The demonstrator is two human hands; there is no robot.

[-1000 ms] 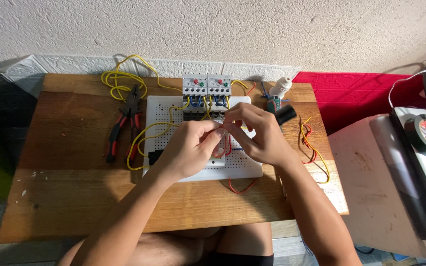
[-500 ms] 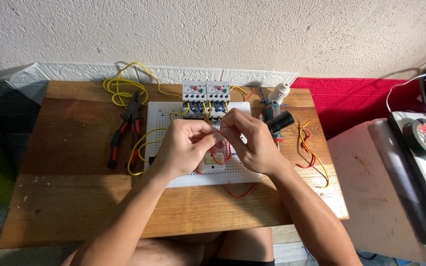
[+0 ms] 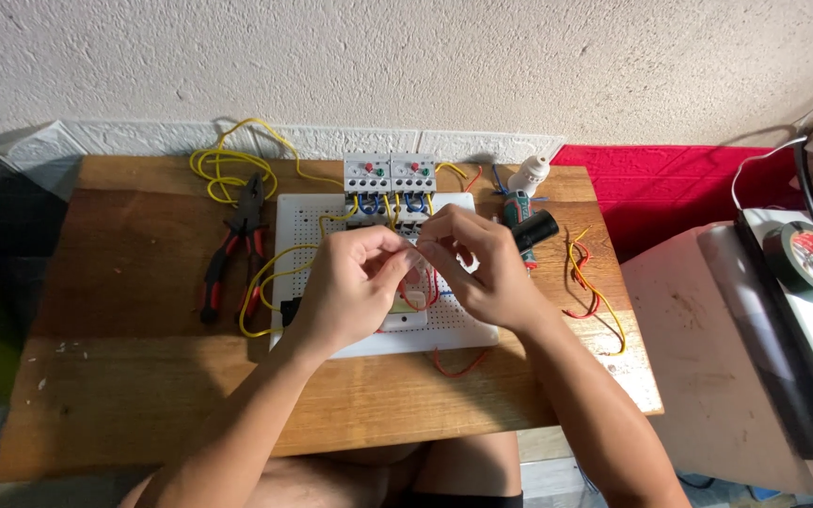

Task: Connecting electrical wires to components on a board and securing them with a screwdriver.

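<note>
My left hand [image 3: 350, 287] and my right hand [image 3: 482, 268] meet above a white perforated board [image 3: 308, 226] on a wooden table [image 3: 134, 376]. Their fingertips pinch a thin red wire [image 3: 421, 299] that loops down between them. Under the hands a small white device [image 3: 405, 320] partly shows on the board. Two grey contactor blocks [image 3: 390, 176] with blue and yellow wires sit at the board's far edge.
Red-handled pliers [image 3: 232, 249] and a coil of yellow wire [image 3: 223, 165] lie left of the board. A screwdriver [image 3: 529, 229], a white lamp holder [image 3: 531, 174] and loose red and yellow wires [image 3: 590, 282] lie right. A tape roll [image 3: 806, 259] sits on a white unit at right.
The view has shifted slightly, so the table sits lower in the picture. Both hands stay together over the board, working the red wire.
</note>
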